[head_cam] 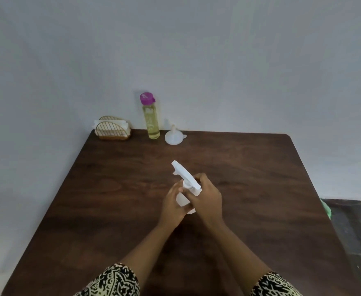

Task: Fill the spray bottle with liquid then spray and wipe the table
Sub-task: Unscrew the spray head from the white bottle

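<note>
Two patterned black-and-cream sleeves point(115, 280) frame the near edge. At the centre of the dark wood-grain table point(250, 189), the left hand point(172, 202) wraps the one white plastic spray bottle point(182, 198) while the right hand point(207, 197) clasps its trigger head. Along the far edge stand one wire napkin holder point(113, 130), one yellow-filled bottle point(151, 122) with purple cap, and one translucent funnel point(173, 136), against a plain pale wall point(239, 60).

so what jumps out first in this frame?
Both hands mid-table: the left hand wraps the white spray bottle, the right hand grips its trigger head. Next, along the far edge, the purple-capped bottle of yellow liquid stands between a napkin holder and a white funnel.
</note>
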